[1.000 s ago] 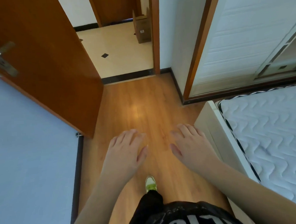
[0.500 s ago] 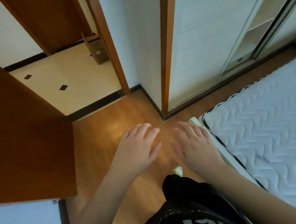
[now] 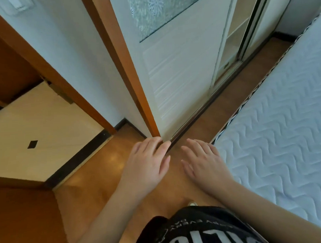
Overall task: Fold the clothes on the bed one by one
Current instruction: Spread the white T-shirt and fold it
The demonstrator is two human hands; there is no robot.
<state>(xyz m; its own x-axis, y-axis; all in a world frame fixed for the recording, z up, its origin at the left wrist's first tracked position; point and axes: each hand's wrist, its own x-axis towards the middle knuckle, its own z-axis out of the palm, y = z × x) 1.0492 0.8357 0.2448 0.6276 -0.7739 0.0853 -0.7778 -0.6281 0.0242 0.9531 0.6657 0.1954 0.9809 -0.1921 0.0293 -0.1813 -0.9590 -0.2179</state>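
Left hand (image 3: 148, 162): held out palm down above the wooden floor (image 3: 96, 189), fingers straight, grip released, grasping nothing. Right hand (image 3: 205, 164): same posture just beside the left, grip released, near the edge of the bed (image 3: 276, 128). Bed: at right, bare quilted white mattress in view; clothes not seen on the visible part. Wardrobe sliding door (image 3: 178, 69): ahead, beyond the fingertips. Open doorway (image 3: 43, 121): at left.
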